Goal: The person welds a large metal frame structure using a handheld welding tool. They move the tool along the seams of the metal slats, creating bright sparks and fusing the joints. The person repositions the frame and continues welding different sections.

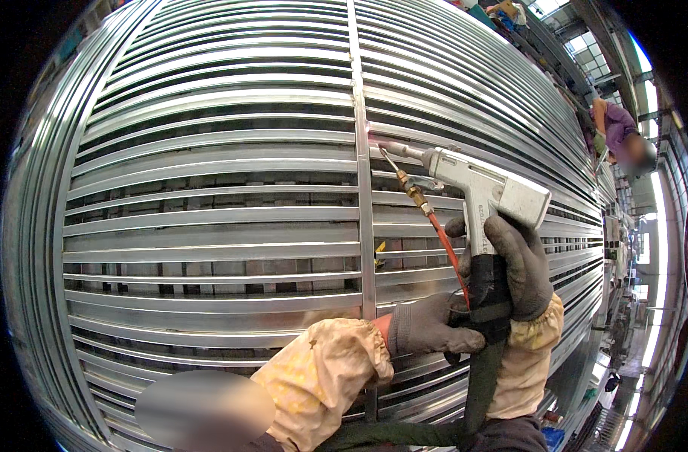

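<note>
Torch tip [398, 148] beside crossbar [366, 226] edge; slats [208, 216] gapped.

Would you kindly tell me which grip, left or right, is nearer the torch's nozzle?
Right: the right grip is wrapped around the handle, behind the nozzle; the left grip is farther back, by the handle's lower end.

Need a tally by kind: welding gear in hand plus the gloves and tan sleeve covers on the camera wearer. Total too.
Handheld welding gun: 1
Red tube alongside it: 1
Wearer's dark gray gloves: 2
Wearer's tan sleeve covers: 2
Total: 6
</note>
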Tool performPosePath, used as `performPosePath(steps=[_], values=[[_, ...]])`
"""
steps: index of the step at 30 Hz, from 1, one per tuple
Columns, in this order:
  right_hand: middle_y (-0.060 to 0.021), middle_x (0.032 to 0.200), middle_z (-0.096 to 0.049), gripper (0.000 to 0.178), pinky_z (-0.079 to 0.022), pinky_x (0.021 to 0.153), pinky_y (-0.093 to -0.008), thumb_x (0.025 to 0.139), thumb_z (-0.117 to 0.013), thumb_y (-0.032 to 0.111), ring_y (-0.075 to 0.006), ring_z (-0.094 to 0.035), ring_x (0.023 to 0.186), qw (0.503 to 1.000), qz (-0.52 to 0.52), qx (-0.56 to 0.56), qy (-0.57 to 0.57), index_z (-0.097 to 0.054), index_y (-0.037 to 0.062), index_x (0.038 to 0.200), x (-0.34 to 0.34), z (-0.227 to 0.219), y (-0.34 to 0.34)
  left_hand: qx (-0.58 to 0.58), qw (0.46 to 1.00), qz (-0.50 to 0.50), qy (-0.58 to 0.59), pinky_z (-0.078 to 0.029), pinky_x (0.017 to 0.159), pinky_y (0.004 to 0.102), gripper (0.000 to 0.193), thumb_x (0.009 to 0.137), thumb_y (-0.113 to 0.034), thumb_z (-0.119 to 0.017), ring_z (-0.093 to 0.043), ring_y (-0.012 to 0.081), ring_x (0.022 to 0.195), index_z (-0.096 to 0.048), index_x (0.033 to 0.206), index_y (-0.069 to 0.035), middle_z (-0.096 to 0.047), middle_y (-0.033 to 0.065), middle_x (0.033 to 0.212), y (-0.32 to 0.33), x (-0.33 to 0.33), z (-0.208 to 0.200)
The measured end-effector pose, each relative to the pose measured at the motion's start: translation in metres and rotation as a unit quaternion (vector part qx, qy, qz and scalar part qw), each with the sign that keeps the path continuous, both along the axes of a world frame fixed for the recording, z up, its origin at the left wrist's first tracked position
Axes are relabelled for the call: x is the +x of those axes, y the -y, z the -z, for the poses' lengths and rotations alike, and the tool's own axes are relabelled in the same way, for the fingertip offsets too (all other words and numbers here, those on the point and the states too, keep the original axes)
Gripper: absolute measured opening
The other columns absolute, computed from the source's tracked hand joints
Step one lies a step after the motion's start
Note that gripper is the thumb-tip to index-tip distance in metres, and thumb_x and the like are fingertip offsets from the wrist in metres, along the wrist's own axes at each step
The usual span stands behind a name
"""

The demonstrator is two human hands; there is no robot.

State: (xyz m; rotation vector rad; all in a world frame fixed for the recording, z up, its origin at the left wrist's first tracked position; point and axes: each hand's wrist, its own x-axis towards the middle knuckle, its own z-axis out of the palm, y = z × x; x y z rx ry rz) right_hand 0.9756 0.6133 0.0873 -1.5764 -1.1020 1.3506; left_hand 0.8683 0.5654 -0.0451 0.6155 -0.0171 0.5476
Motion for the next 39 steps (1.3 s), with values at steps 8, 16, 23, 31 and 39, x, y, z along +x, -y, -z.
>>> performPosePath(steps=[8,16,23,31,39], values=[[-0.015,0.095,-0.07,0.037,-0.055,0.048,-0.0252,0.092,-0.065,0.022,-0.0167,-0.067,0.06,0.999,-0.019,0.038,0.0,-0.056,-0.0016,0.12,0.002,0.003,0.011,0.047,0.999,-0.008,0.014,-0.039,0.053,0.0217,0.027,0.089,-0.021,-0.072,-0.049,0.0047,0.061,-0.06,0.105,-0.002,-0.057,-0.0041,0.07,0.003,0.005,0.002],[-0.0133,0.094,-0.07,0.041,-0.056,0.053,-0.0252,0.091,-0.067,0.022,-0.0159,-0.067,0.062,0.999,0.008,-0.012,-0.051,-0.055,-0.0032,0.121,-0.001,0.002,0.003,0.044,0.998,-0.025,-0.023,-0.042,0.053,0.021,0.035,0.088,-0.022,-0.073,-0.05,0.0046,0.062,-0.06,0.112,-0.001,-0.06,-0.0029,0.076,0.001,0.0,0.001],[-0.0129,0.092,-0.07,0.041,-0.056,0.052,-0.026,0.092,-0.067,0.021,-0.0178,-0.068,0.064,0.998,0.021,0.0,-0.054,-0.054,-0.002,0.123,0.005,0.011,0.001,0.013,0.999,-0.002,-0.043,-0.043,0.05,0.0206,0.037,0.087,-0.024,-0.074,-0.052,0.006,0.062,-0.059,0.113,0.0,-0.059,-0.0008,0.076,-0.003,-0.006,-0.008],[-0.0124,0.09,-0.069,0.037,-0.055,0.051,-0.0263,0.093,-0.066,0.022,-0.0172,-0.068,0.063,0.999,0.002,-0.021,-0.037,-0.056,-0.0017,0.12,0.009,0.01,-0.002,0.033,0.998,-0.017,-0.046,-0.045,0.05,0.0218,0.034,0.09,-0.022,-0.071,-0.052,0.0059,0.061,-0.058,0.113,0.0,-0.059,-0.0002,0.075,-0.003,-0.006,-0.007],[-0.0174,0.091,-0.067,0.037,-0.054,0.048,-0.0259,0.095,-0.059,0.021,-0.0193,-0.067,0.062,1.0,-0.014,-0.01,-0.024,-0.055,-0.0053,0.121,0.002,0.008,-0.004,0.028,0.999,-0.043,-0.002,-0.038,0.05,0.0199,0.022,0.09,-0.019,-0.072,-0.046,0.0032,0.056,-0.06,0.099,-0.002,-0.053,-0.0048,0.064,-0.002,-0.001,-0.006]])
